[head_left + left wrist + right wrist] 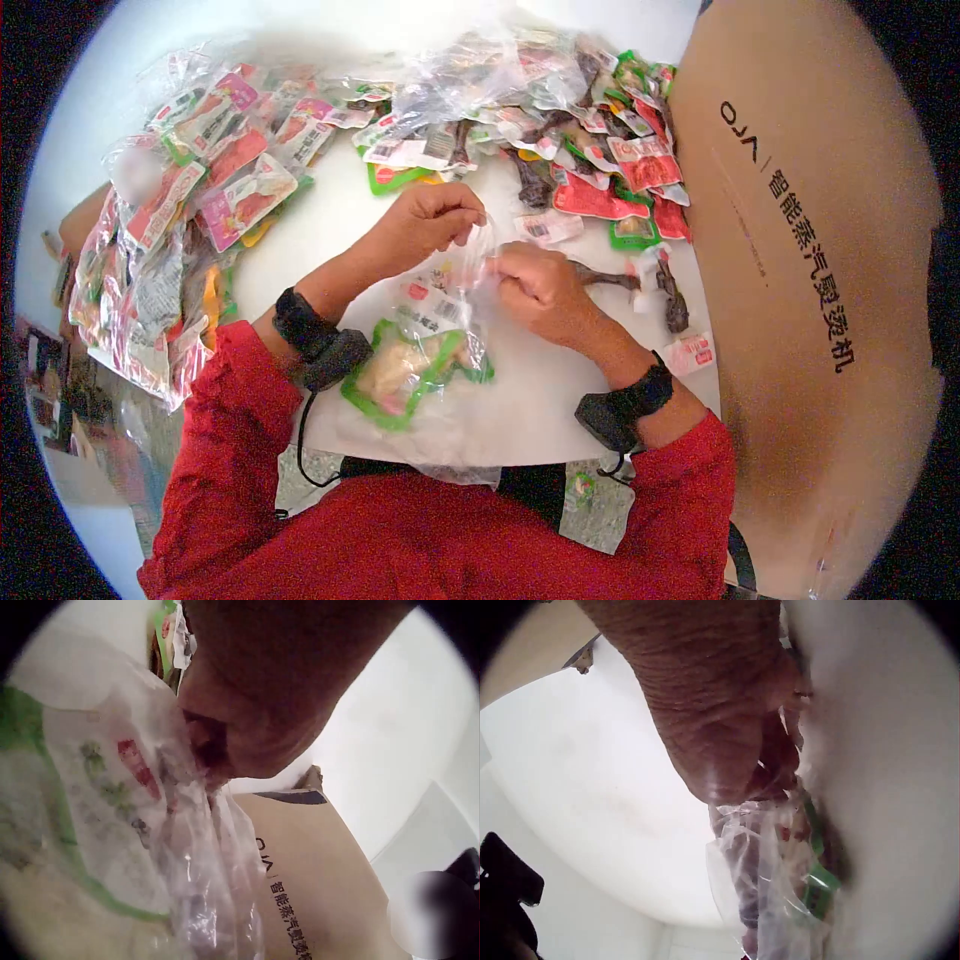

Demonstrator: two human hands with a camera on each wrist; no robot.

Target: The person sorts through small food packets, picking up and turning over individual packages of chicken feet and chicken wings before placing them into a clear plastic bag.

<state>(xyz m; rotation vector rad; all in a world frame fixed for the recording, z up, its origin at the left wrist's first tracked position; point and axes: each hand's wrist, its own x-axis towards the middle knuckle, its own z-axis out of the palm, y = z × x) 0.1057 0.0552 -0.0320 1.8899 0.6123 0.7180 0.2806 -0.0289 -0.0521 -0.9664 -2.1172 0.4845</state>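
Both hands pinch the top of a clear plastic bag above the near part of the white table. The left hand has its fingers curled on the upper edge; the right hand grips the same edge just to the right. In or behind the bag lies a green-edged food packet with pale contents; which of the two cannot be told. In the left wrist view the left hand holds the crumpled film. In the right wrist view film hangs below the right hand, its fingertips partly hidden.
Sealed food packets are heaped at the left. Another heap with dark pieces and clear film lies along the back and right. A large cardboard box stands at the right edge. Loose packets lie beside it.
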